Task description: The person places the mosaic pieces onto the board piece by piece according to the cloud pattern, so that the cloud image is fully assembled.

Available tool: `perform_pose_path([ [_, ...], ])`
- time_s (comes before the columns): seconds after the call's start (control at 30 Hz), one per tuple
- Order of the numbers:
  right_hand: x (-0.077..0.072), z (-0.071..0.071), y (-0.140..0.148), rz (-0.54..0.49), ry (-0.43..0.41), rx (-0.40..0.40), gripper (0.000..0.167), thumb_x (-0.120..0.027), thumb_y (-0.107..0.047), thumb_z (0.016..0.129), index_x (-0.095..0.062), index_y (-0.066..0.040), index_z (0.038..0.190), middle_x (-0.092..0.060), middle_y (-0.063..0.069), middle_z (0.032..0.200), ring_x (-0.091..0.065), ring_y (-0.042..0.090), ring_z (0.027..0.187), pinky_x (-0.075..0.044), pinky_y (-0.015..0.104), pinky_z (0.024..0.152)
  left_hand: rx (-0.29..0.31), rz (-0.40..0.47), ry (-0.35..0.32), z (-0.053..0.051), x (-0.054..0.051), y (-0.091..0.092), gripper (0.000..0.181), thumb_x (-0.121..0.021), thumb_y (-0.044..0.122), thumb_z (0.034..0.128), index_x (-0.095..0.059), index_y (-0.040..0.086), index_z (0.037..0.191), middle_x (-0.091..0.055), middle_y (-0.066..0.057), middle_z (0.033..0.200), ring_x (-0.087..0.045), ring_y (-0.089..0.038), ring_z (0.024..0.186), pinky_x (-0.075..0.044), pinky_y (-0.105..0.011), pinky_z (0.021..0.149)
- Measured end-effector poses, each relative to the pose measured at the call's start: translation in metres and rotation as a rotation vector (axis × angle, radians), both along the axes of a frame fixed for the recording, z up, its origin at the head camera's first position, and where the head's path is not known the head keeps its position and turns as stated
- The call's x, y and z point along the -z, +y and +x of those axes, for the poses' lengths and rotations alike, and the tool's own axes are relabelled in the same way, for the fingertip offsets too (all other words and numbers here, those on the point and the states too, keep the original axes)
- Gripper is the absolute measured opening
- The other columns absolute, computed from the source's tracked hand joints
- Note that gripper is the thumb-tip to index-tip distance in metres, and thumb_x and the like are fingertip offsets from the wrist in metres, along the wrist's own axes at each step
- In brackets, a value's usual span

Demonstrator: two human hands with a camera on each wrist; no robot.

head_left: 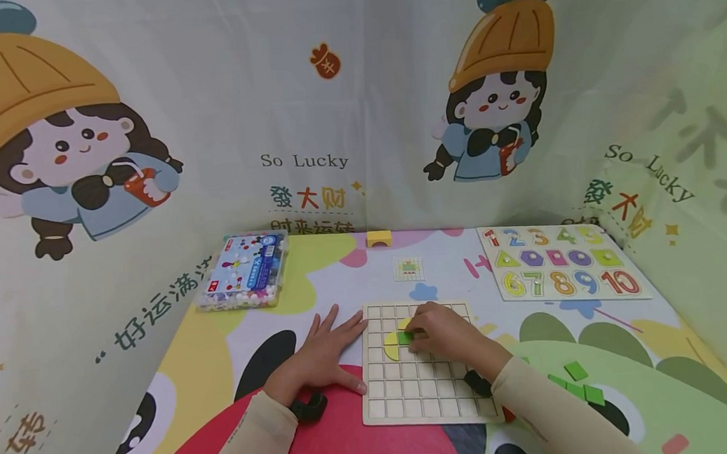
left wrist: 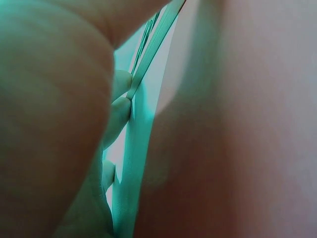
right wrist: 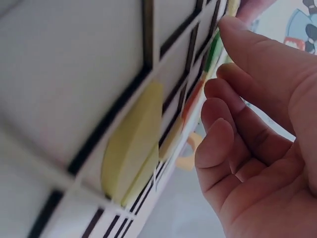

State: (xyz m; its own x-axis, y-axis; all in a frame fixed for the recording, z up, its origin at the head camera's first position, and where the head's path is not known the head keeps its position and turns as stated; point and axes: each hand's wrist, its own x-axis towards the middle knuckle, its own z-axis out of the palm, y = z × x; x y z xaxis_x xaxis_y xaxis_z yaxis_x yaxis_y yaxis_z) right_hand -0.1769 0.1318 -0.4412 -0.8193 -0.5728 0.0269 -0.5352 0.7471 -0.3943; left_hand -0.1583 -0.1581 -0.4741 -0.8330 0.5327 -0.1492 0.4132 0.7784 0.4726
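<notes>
"Behind your worktop hangs a pale cloth, printed with cartoon figures in orange hats. What lies between your arms?"

"Your gridded board, pale and flat, near the middle."

"How do you have your left hand posed?"

"Palm down, just left of the board, fingers straight and fanned toward the far side, your thumb angled off to the right. Fingertips touch the board's left edge; you grip nothing with it. That forearm slants in from the near left in a beige sleeve."

"And your right hand?"

"You bring it in from the near right, over the board, fingers curled. Your thumb and one finger are drawn nearly together, pinching the green square by opposite edges; your other fingers tuck toward the palm."

"Where exactly do you have that square?"

"On the board's grid, at your fingertips, with a yellow piece just beside it on the left and a second yellow piece on its far side."

"Anything else near you?"

"Loose green squares lie right of your right sleeve. Far left sits a clear box; far right, a number board."
</notes>
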Motion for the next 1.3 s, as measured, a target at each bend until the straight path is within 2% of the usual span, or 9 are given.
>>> perform_pose_path([
  [0.27,-0.019,0.01,0.032,-0.027,-0.046,0.097,0.031,-0.087,-0.02,0.088,-0.082,-0.01,0.117,-0.075,-0.001,0.105,-0.067,0.015,0.097,-0.06,0.038,0.087,0.001,0.011,-0.004,0.0,-0.001,0.001,0.12,-0.088,0.069,0.0699,-0.032,0.028,0.168,-0.022,0.006,0.178,0.002,-0.041,0.167,0.004,-0.07,0.13],
  [0.57,-0.035,0.04,0.102,-0.116,0.05,0.181,0.036,-0.089,-0.022,0.086,-0.081,-0.007,0.119,-0.077,0.004,0.107,-0.068,0.019,0.09,-0.054,0.025,0.068,0.014,0.007,-0.019,-0.001,0.0,0.001,0.121,-0.088,0.07,0.0702,-0.031,0.028,0.168,-0.019,0.007,0.179,0.005,-0.04,0.167,0.005,-0.069,0.13],
  [0.7,-0.039,0.053,0.127,-0.113,0.076,0.217,0.038,-0.091,-0.02,0.084,-0.081,-0.008,0.118,-0.077,0.004,0.107,-0.067,0.019,0.088,-0.052,0.023,0.065,0.004,0.001,-0.02,-0.002,0.002,-0.001,0.121,-0.087,0.071,0.0699,-0.03,0.029,0.169,-0.018,0.008,0.179,0.006,-0.04,0.167,0.006,-0.069,0.129],
  [0.9,-0.033,0.065,0.163,-0.108,0.086,0.245,0.037,-0.092,-0.022,0.082,-0.081,-0.011,0.116,-0.077,0.001,0.11,-0.07,0.023,0.092,-0.052,0.024,0.066,0.007,0.006,-0.014,-0.002,0.002,-0.001,0.121,-0.087,0.071,0.07,-0.031,0.029,0.168,-0.019,0.008,0.179,0.006,-0.041,0.166,0.007,-0.07,0.129],
  [1.07,-0.02,0.07,0.182,-0.094,0.018,0.293,0.039,-0.093,-0.029,0.081,-0.081,-0.015,0.115,-0.077,0.001,0.114,-0.07,0.024,0.094,-0.051,0.025,0.065,0.009,0.003,-0.025,0.001,0.0,0.003,0.12,-0.088,0.069,0.0696,-0.033,0.029,0.168,-0.022,0.007,0.178,0.003,-0.041,0.166,0.004,-0.07,0.13],
  [1.2,-0.011,0.065,0.186,-0.07,-0.067,0.279,0.045,-0.094,-0.033,0.079,-0.08,-0.016,0.118,-0.075,-0.003,0.111,-0.067,0.017,0.092,-0.051,0.025,0.066,-0.002,-0.011,-0.021,0.002,0.0,0.002,0.12,-0.088,0.069,0.0693,-0.032,0.03,0.168,-0.022,0.008,0.178,0.003,-0.04,0.167,0.004,-0.069,0.13],
  [1.3,-0.008,0.058,0.184,-0.062,-0.092,0.238,0.05,-0.095,-0.036,0.076,-0.08,-0.015,0.119,-0.074,-0.006,0.109,-0.064,0.011,0.091,-0.053,0.028,0.072,-0.01,-0.008,-0.014,0.001,-0.001,0.001,0.12,-0.088,0.07,0.0694,-0.031,0.03,0.168,-0.021,0.008,0.178,0.003,-0.04,0.167,0.005,-0.069,0.13],
])
